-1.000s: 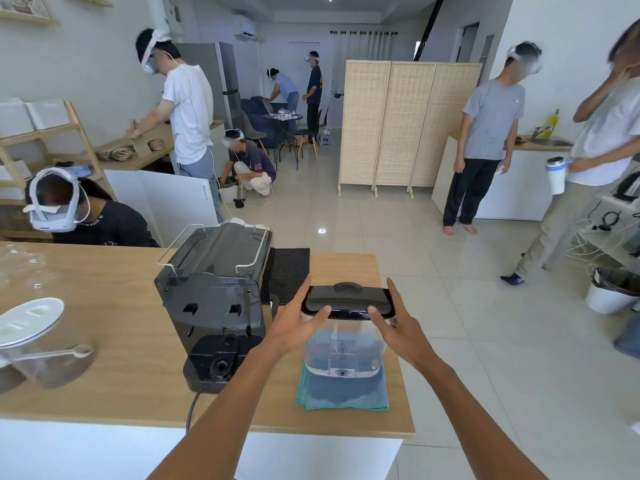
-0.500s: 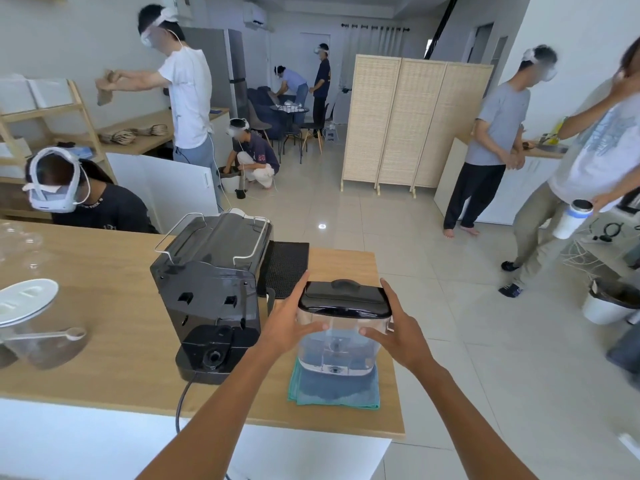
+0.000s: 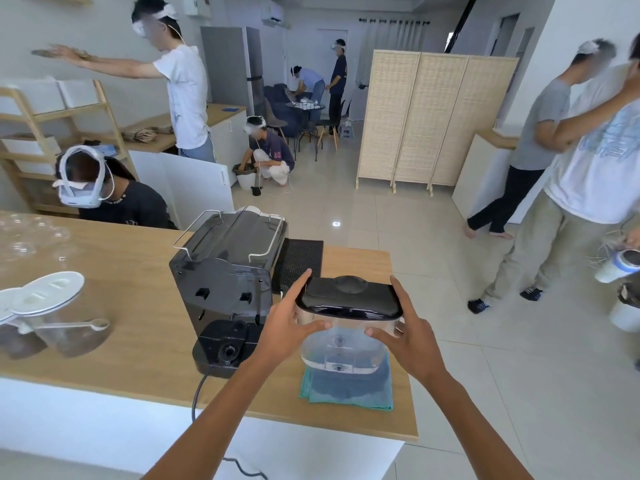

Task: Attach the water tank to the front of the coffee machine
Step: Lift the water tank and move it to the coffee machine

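Gripping the water tank (image 3: pixel 346 327) from both sides, left hand (image 3: pixel 287 332) and right hand (image 3: pixel 412 344) held it just above the teal cloth (image 3: pixel 349 389), right of the coffee machine (image 3: pixel 225 282). Attachment not yet done; tank apart from the machine's near face. Glass jars (image 3: pixel 55 317) stood well left on the worktop (image 3: pixel 121 265), seemingly nothing blocking.

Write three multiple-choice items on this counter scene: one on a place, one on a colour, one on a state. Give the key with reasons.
1. Where is the cloth?
A. beneath the water tank
B. on top of the coffee machine
C. on the floor

2. What colour is the tank lid?
A. white
B. black
C. red

3. How is the tank held?
A. by the left hand and right hand
B. by one hand
C. by no hand

Key: 1 A, the cloth spreads on the counter under the tank; 2 B, the lid is glossy black; 3 A, both hands clasp its sides.
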